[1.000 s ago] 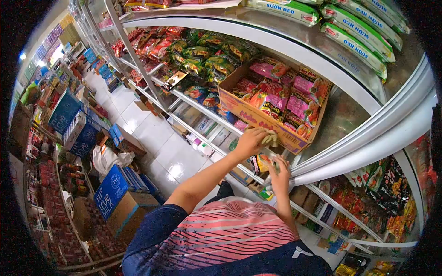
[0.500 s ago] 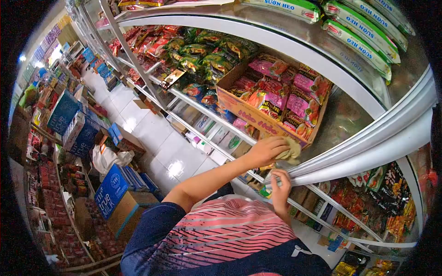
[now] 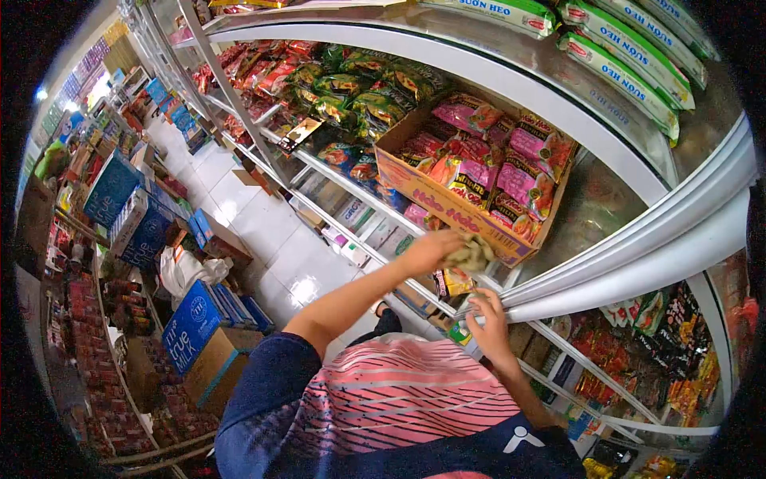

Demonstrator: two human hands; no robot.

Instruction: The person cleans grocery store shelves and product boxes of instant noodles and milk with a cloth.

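Note:
My left hand (image 3: 435, 251) is closed around a crumpled, pale greenish cloth (image 3: 472, 254). The cloth is against the front rail of the shelf, just below an open carton (image 3: 447, 203) packed with pink and red instant noodle packets (image 3: 523, 180). Lower and to the right, my right hand (image 3: 491, 327) has its fingers bent at the shelf rail (image 3: 523, 307), by the end of the long white rail; its exact grip is partly hidden. A yellow packet (image 3: 453, 283) shows between the two hands on a lower level.
Green and black noodle packets (image 3: 375, 96) fill the shelf left of the carton. White-green packs (image 3: 622, 84) lie on the tier above. Across the tiled aisle (image 3: 275, 255) stand blue milk cartons (image 3: 194, 327) and a white bag (image 3: 191, 267). A metal upright (image 3: 239, 96) rises at the shelf's left.
My left hand has moved left along the shelf front with the cloth, uncovering the carton's lower corner and the yellow packet. My right hand stays near the same spot on the rail.

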